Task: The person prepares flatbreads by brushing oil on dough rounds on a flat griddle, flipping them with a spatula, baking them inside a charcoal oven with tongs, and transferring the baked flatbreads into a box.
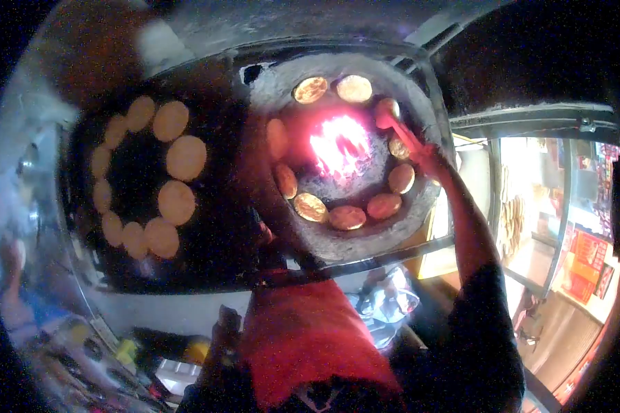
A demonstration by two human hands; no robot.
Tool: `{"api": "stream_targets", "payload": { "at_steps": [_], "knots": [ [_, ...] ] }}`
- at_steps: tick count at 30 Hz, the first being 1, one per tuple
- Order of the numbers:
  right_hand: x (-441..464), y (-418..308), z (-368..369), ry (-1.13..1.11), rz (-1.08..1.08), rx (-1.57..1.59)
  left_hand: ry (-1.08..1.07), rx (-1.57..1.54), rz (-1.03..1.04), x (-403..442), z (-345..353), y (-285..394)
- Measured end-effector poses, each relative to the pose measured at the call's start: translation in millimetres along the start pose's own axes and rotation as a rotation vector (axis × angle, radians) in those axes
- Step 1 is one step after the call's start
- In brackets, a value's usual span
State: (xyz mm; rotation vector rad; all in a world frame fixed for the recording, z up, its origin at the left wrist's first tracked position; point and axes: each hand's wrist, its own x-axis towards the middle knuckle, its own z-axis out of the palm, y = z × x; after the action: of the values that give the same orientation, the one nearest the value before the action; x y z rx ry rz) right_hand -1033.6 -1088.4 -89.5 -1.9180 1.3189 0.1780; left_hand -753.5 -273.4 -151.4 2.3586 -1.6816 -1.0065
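Dim, grainy, fisheye-warped; fire glow (pixel 341 146) blown out.

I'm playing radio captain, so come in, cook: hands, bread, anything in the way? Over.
Right hand at one flat bread, grip unclear. Left hand mostly in shadow. Bright fire inside the bread ring, probably the thing to dodge.
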Motion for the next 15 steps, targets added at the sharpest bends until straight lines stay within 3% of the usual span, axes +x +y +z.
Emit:
{"api": "stream_targets", "payload": {
  "at_steps": [1,3,4,6,8,10,13,14,15],
  "knots": [
    [3,16,5,-0.039,0.100,0.073,-0.011,-0.320,-0.108,-3,18,-9],
    [-7,23,14,-0.086,0.202,0.216,-0.021,-0.642,-0.211,1,27,-14],
    [-23,7,17,-0.100,0.150,0.286,-0.131,-0.003,-0.020,6,28,-15],
    [-48,-27,21,-0.120,-0.021,0.399,-0.228,0.638,0.168,14,28,-14],
    [-58,-56,23,-0.095,-0.203,0.437,-0.195,0.235,0.035,13,12,-10],
    [-62,-82,17,-0.074,-0.257,0.526,-0.193,0.113,-0.004,16,-12,0],
    [-77,-117,-2,-0.113,-0.007,0.908,-0.207,0.099,0.007,19,-39,13],
    [-77,-130,-12,-0.226,0.288,1.220,-0.211,0.125,0.029,21,-49,17],
    [-68,-96,-9,-0.220,0.290,1.220,-0.214,0.162,0.057,21,-60,22]
  ]
}}
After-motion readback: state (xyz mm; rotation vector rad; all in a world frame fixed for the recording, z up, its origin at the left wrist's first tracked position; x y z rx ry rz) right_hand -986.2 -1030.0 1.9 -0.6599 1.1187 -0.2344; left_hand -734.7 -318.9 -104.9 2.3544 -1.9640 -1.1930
